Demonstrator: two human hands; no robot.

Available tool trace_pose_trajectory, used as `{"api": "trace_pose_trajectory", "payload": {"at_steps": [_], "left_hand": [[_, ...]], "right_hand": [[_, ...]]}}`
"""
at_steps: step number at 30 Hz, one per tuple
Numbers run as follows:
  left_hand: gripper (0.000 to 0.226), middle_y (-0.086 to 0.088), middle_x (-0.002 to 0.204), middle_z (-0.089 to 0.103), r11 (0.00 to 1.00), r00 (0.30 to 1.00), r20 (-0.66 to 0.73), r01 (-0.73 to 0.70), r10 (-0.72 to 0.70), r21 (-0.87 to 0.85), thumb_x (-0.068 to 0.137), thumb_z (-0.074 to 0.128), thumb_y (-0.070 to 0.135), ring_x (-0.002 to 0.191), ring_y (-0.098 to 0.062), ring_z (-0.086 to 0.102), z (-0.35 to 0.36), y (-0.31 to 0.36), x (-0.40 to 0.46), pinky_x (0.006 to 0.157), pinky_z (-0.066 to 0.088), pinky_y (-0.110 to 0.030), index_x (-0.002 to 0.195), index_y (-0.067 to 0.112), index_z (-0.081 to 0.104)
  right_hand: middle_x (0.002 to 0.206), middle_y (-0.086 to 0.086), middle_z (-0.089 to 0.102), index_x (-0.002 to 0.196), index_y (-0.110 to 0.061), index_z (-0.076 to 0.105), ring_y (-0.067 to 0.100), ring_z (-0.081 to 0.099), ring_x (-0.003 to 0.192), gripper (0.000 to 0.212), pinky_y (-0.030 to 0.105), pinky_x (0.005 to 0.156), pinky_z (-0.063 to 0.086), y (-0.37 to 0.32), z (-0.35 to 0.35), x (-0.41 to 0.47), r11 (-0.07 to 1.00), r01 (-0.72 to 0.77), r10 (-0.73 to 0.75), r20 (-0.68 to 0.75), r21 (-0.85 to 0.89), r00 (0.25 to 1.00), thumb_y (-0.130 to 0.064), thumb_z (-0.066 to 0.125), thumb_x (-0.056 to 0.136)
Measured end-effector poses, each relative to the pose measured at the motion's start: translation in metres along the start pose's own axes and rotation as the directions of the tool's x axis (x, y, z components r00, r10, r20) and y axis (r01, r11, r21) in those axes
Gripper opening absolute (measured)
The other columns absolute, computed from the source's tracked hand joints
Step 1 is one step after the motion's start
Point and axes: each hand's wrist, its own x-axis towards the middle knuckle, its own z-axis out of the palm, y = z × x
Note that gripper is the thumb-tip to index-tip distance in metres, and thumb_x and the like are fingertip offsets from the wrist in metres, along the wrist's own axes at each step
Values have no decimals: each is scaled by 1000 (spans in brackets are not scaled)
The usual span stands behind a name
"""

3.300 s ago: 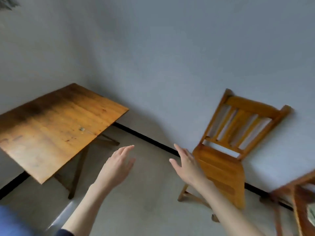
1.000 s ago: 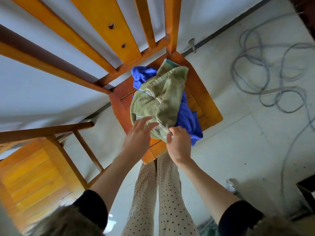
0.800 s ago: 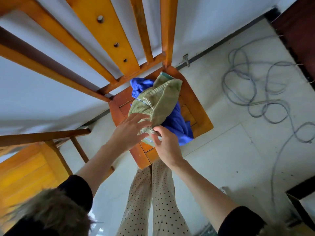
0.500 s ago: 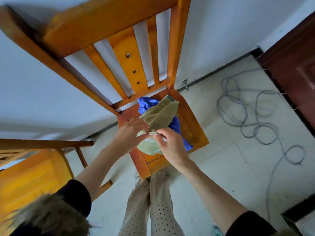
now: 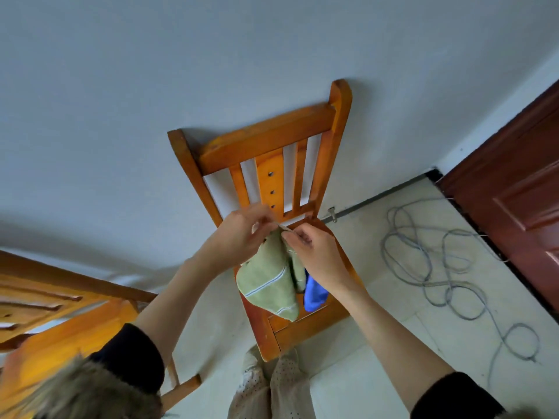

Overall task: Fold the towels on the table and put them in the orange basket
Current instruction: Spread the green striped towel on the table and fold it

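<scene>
In the centre of the frame both hands pinch the top edge of the green towel (image 5: pixel 272 279), which hangs down in front of the wooden chair (image 5: pixel 266 146). The left hand (image 5: pixel 239 234) and the right hand (image 5: pixel 317 252) grasp it close together, fingers curled on the cloth. A blue towel (image 5: pixel 314 293) lies on the chair seat, just right of the green one. A grey cable (image 5: pixel 438 267) lies coiled on the floor at the right.

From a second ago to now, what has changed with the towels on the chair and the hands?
The green towel has been lifted off the chair seat: the left hand and right hand pinch its top edge and it hangs beneath them. A second ago it lay bunched on the blue towel, barely gripped. The blue towel stayed on the seat.
</scene>
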Motion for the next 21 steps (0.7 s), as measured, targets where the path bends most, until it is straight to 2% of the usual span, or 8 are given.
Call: {"api": "trace_pose_trajectory", "payload": {"at_steps": [2,5,8,11,13,15,18,21], "left_hand": [[7,2,84,58,998,998,-12,-57,58,14,91,55,9,74,-14,56,-16,4,2,65,42,-18,90,8,62],[8,9,80,54,995,993,-67,-97,96,-9,91,53,9,72,-5,54,-37,4,2,65,44,-19,87,8,60],[9,13,79,51,993,985,-135,-114,109,-33,89,52,12,70,-9,52,-56,5,-3,66,46,-23,84,8,57],[8,18,79,50,989,981,-131,-148,143,-27,90,53,10,72,-6,51,-70,6,-7,66,45,-21,82,12,56],[10,14,79,53,990,981,-141,-138,131,-41,90,54,7,71,-3,52,-77,6,-8,66,45,-18,82,11,57],[10,5,77,58,993,982,-170,-93,80,-70,91,55,5,70,-5,54,-84,4,-9,67,45,-18,83,10,57],[16,12,72,57,996,978,-208,-7,-11,-85,90,57,5,68,-1,54,-95,-1,-12,65,41,-8,81,18,56],[14,11,70,56,996,971,-228,60,-74,-70,90,57,7,65,-5,51,-104,-8,-18,64,38,-10,82,18,56]], "right_hand": [[55,-9,50,65,-19,54,3,45,53,27,17,54,34,-9,0,2,1000,-8,9,-5,10,1000,-30,62,88],[64,-3,59,81,-9,62,4,53,61,21,23,61,42,-14,-2,5,999,-18,20,47,-43,999,-27,60,90],[88,7,66,96,-10,59,20,64,86,14,39,77,51,-11,-3,8,971,8,39,189,-239,981,-21,51,94],[95,11,65,100,-10,55,24,63,89,15,45,78,52,-14,-1,15,920,8,93,238,-391,967,-21,46,97],[95,12,66,103,-9,56,25,63,87,20,44,77,52,-21,1,19,922,-2,89,209,-387,974,-23,44,98],[90,11,67,102,-7,57,22,63,81,23,37,71,52,-29,3,23,938,-22,77,146,-347,986,-26,44,98],[82,7,64,101,-8,56,19,61,72,22,30,63,49,-39,1,25,953,-24,41,50,-301,998,-27,45,98],[73,-3,57,95,-11,57,9,54,63,19,17,57,43,-48,-5,27,962,25,-28,-7,-271,1000,-28,49,96]]}}
